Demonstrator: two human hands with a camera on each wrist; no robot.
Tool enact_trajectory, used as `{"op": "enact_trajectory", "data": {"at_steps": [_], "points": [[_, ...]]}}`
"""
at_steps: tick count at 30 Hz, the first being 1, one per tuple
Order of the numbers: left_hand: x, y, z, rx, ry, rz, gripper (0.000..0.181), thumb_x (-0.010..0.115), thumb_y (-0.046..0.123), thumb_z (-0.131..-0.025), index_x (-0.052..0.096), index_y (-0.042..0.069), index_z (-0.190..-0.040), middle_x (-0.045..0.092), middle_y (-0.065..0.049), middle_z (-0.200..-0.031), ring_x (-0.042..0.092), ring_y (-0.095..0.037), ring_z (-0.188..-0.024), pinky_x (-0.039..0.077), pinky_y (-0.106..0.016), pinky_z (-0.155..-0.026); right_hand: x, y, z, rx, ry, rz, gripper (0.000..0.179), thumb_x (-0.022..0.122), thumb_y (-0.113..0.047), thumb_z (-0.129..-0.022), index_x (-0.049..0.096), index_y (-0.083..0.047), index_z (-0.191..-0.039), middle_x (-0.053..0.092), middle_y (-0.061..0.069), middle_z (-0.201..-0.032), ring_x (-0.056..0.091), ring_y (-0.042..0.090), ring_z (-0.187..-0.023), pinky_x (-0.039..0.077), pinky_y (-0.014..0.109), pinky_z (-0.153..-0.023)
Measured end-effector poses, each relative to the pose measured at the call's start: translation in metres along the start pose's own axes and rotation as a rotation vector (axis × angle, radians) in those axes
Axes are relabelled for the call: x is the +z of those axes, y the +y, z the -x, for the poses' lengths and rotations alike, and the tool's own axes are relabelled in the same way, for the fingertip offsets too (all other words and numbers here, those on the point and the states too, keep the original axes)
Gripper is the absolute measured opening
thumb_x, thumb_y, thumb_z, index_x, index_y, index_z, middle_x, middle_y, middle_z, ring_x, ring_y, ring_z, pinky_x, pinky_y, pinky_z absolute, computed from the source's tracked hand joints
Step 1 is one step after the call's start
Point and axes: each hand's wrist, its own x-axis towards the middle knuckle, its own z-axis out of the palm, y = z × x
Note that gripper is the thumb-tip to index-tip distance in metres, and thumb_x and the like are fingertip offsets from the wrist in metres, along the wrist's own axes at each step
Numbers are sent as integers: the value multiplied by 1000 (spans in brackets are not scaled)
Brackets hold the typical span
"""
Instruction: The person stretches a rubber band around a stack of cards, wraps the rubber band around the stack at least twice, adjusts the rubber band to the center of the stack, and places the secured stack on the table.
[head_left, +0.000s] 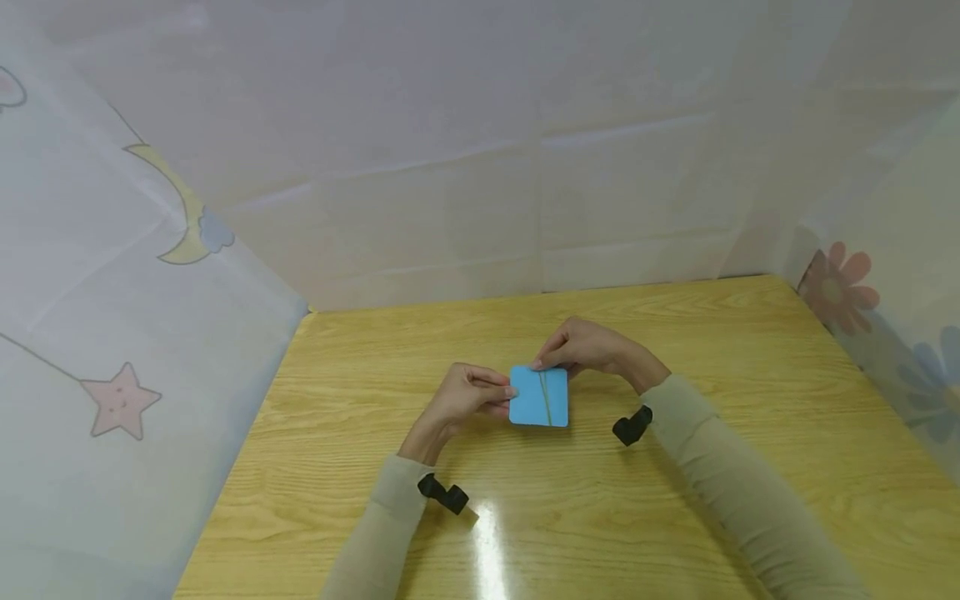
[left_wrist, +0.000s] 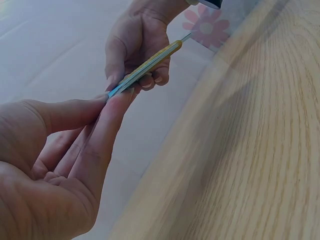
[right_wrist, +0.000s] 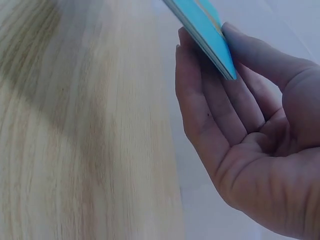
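A thin stack of square light-blue cards (head_left: 527,404) with rounded corners is held up above the table, its blue face toward the head camera. A tan rubber band (head_left: 547,400) runs down that face, slightly slanted. My left hand (head_left: 467,393) pinches the left edge between thumb and fingers. At the top edge, beside the band, my right hand (head_left: 592,346) grips with thumb in front and fingers behind. Edge-on in the left wrist view, the card stack (left_wrist: 145,69) shows several pale layers. The right wrist view shows one corner of the stack (right_wrist: 205,37) over my palm.
Beneath both hands lies a wood-grain table (head_left: 337,500), with a bright reflection near its front. Pale cloth walls (head_left: 450,167) enclose its back and sides, printed with a star (head_left: 122,400), a moon (head_left: 180,200) and flowers (head_left: 836,287). Each wrist wears a black camera (head_left: 632,426).
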Motion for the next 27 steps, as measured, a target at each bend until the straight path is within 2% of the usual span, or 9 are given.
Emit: {"op": "enact_trajectory", "data": {"at_steps": [11, 20, 27], "points": [[-3, 0, 2, 4, -15, 7, 27, 77, -1, -93, 73, -12, -117, 82, -11, -90, 79, -18, -73, 64, -56, -92, -3, 0, 4, -30, -3, 8, 27, 78, -24, -97, 81, -1, -110, 80, 6, -103, 74, 16, -84, 68, 34, -78], [-3, 4, 4, 3, -11, 26, 27, 74, -4, -95, 70, -14, -119, 81, -8, -88, 79, -16, -73, 68, -47, -87, -4, 1, 5, -42, -6, 9, 24, 73, -22, -100, 79, -1, -112, 77, 8, -108, 74, 17, -89, 67, 51, -91], [-5, 2, 6, -4, 1, 32, 30, 75, -2, -95, 69, -14, -122, 81, -10, -91, 79, -16, -75, 68, -45, -87, -4, 3, 8, -52, -9, -8, 25, 72, -22, -101, 79, -1, -114, 78, 10, -111, 76, 20, -93, 66, 53, -95]]}}
